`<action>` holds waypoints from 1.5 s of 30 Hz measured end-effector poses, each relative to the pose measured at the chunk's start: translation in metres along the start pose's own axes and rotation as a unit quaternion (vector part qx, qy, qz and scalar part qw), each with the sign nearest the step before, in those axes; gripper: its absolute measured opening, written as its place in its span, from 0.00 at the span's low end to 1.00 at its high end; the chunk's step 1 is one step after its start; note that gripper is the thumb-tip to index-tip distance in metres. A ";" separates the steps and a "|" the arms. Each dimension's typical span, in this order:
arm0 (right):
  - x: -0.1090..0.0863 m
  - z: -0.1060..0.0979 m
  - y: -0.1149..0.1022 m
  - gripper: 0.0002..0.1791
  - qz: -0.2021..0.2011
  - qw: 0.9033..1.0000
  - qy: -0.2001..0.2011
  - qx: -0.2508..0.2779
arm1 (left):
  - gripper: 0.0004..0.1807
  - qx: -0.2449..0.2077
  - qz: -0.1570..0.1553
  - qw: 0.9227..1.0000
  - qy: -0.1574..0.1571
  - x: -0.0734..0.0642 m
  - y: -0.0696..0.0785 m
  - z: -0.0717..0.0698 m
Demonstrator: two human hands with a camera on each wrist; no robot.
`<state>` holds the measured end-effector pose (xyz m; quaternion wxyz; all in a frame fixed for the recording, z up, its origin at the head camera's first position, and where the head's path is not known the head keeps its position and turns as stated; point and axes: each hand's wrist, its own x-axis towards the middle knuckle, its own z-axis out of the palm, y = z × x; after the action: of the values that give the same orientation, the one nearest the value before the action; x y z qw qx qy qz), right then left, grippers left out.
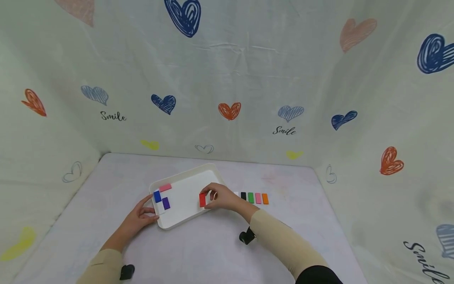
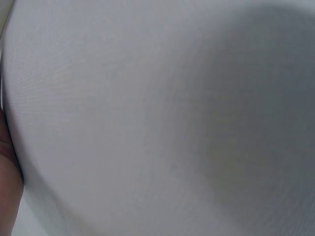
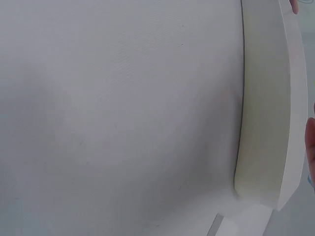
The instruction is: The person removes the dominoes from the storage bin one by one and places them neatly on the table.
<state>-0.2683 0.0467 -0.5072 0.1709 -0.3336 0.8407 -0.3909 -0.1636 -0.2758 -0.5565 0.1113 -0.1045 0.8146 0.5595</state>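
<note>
A white, shallow tray (image 1: 184,221) lies slanted on the table. My left hand (image 1: 136,217) holds its left end, with index finger and thumb at the rim. Over the tray's right part, my right hand (image 1: 221,197) pinches a red rectangular block (image 1: 202,200) by its two ends, between thumb and fingers. Near the left end of the tray lie a pink block (image 1: 165,187), a blue block (image 1: 157,196) and a purple block (image 1: 166,203). Only a sliver of the left hand (image 2: 9,182) shows in the left wrist view. The right wrist view catches the tray's outer wall (image 3: 266,108).
Right of the tray stands a row of blocks: a white one partly hidden by the right hand, then black (image 1: 243,196), green (image 1: 251,197), pink (image 1: 258,198) and orange (image 1: 265,198). A heart-printed cloth (image 1: 248,79) encloses the table (image 1: 198,252) at the back and sides.
</note>
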 end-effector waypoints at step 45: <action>-0.103 0.005 0.079 0.22 0.081 0.989 0.104 0.073 | 0.53 -0.001 0.003 1.000 -0.006 0.002 -0.002 0.000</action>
<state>-0.2255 0.1524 -0.5688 0.1369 -0.2089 0.8475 -0.4684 -0.1651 -0.2763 -0.5593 0.1143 -0.0995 0.8139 0.5609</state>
